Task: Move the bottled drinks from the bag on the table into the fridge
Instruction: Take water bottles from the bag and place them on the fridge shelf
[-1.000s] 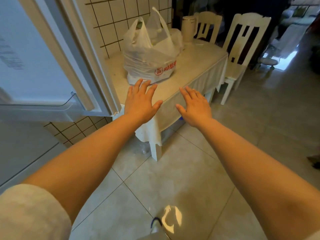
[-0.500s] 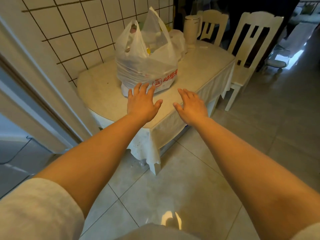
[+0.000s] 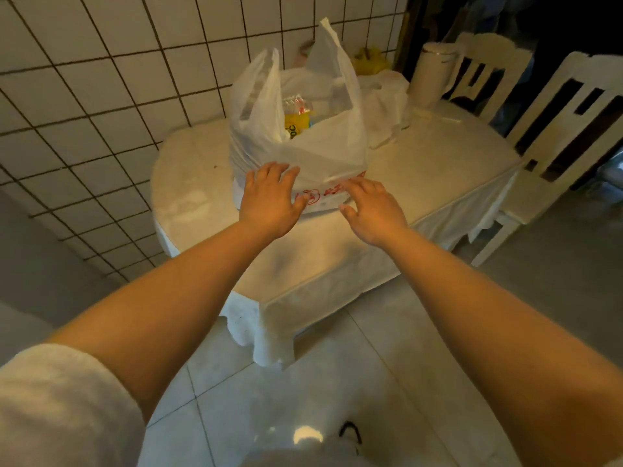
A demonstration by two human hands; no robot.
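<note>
A white plastic bag (image 3: 323,146) with red print stands on the table (image 3: 438,170), its two handles sticking up. Through its open top I see a bottle with a yellow label (image 3: 296,119); the other contents are hidden by the plastic. My left hand (image 3: 269,200) is stretched out flat, fingers apart, in front of the bag's lower left side. My right hand (image 3: 371,210) is spread likewise in front of the bag's lower right, over the red print. Neither hand holds anything. The fridge is out of view.
The table carries a white cloth and stands against a tiled wall (image 3: 101,96). Behind the bag lie a second crumpled bag (image 3: 384,109) and a cream kettle (image 3: 431,75). Two white chairs (image 3: 553,129) stand at the right. Grey tiled floor lies below.
The view has swung right, away from the fridge door, and closer to the table. Both hands have moved forward from the table's edge up to the bag's front.
</note>
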